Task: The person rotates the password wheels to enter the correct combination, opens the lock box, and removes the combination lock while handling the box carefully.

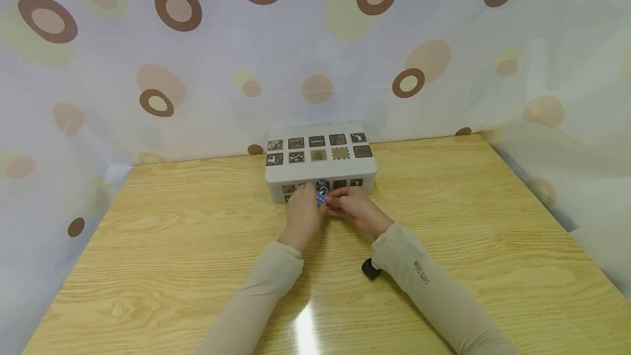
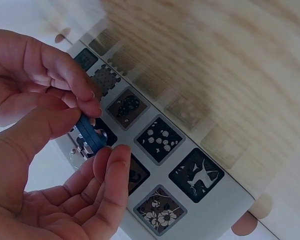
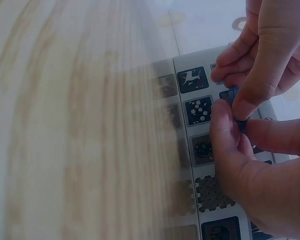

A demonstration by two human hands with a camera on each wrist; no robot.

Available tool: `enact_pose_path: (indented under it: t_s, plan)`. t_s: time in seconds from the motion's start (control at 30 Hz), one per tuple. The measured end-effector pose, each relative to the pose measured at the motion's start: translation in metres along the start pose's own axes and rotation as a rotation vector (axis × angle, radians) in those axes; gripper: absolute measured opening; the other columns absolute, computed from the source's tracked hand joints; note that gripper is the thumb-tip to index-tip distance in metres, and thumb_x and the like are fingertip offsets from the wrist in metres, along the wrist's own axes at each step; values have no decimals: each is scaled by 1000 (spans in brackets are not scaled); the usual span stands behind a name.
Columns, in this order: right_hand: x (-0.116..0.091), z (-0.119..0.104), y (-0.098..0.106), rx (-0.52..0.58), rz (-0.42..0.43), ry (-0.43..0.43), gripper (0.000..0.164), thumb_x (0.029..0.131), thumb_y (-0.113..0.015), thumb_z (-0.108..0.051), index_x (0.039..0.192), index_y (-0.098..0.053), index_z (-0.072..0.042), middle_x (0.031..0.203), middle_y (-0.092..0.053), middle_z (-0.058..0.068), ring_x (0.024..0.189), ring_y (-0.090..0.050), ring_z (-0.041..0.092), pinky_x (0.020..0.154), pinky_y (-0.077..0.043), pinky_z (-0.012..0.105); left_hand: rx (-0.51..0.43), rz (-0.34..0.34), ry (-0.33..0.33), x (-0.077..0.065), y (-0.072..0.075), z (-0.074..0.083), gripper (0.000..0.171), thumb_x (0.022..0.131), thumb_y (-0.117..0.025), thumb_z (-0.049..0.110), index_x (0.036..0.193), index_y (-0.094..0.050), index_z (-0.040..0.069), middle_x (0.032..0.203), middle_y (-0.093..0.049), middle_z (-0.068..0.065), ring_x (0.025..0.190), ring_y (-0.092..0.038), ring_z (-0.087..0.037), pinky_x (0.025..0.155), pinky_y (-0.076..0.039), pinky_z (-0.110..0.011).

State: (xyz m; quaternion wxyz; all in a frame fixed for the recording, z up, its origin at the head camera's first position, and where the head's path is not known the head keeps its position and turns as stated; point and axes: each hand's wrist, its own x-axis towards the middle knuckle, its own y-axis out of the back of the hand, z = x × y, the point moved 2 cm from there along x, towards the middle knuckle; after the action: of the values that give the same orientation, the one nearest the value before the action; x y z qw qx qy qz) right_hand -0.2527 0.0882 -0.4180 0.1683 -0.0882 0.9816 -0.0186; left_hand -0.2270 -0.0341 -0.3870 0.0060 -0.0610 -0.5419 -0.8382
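Observation:
In front of the patterned box, both hands hold a small blue padlock [image 1: 321,196] with a curved shackle. My left hand [image 1: 303,213] pinches its body between thumb and fingers; the left wrist view shows the blue body [image 2: 91,135] edge-on with shiny metal parts along one side. From the other side, my right hand [image 1: 359,208] pinches the padlock's end with thumb and index finger. Fingers cover much of the padlock [image 3: 230,94] in the right wrist view. Right behind the hands stands the white box [image 1: 320,170], with dark square pictures on its top and front.
The box stands on a wood-grain table [image 1: 197,234], close to a white curtain [image 1: 207,59] with brown and yellow circles. A small black object [image 1: 371,269] shows beside the right sleeve. Light reflects off the table's near part.

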Motion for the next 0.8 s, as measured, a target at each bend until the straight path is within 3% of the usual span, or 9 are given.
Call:
enact_pose_path:
  t_s: [0.27, 0.4, 0.57, 0.8]
  plan:
    - [0, 2, -1, 8, -17, 7, 19, 94, -52, 6, 110, -54, 17, 90, -59, 11, 69, -64, 9, 78, -57, 29, 39, -4, -38, 1, 1, 0, 31, 82, -76, 14, 101, -60, -4, 96, -61, -15, 92, -62, -29, 80, -54, -39]
    - [-1, 3, -3, 18, -36, 21, 16, 94, -52, 7, 107, -53, 16, 85, -60, 10, 68, -63, 9, 74, -57, 26, 76, -2, -81, 3, 3, -1, 31, 82, -76, 15, 101, -60, -4, 96, -62, -15, 92, -62, -29, 79, -54, -40]
    - [-1, 2, -5, 42, -39, 13, 11, 93, -52, 8, 102, -55, 14, 80, -62, 8, 67, -64, 10, 72, -58, 25, 96, -20, -88, 6, 6, -2, 31, 82, -76, 16, 102, -62, -3, 98, -63, -16, 93, -63, -30, 77, -55, -42]
    - [-1, 0, -6, 55, -41, -12, 9, 94, -50, 8, 101, -55, 12, 87, -62, 10, 70, -65, 11, 74, -57, 26, 119, -11, -128, 9, 7, -4, 31, 82, -76, 15, 103, -62, -3, 99, -64, -16, 93, -64, -31, 75, -56, -42]
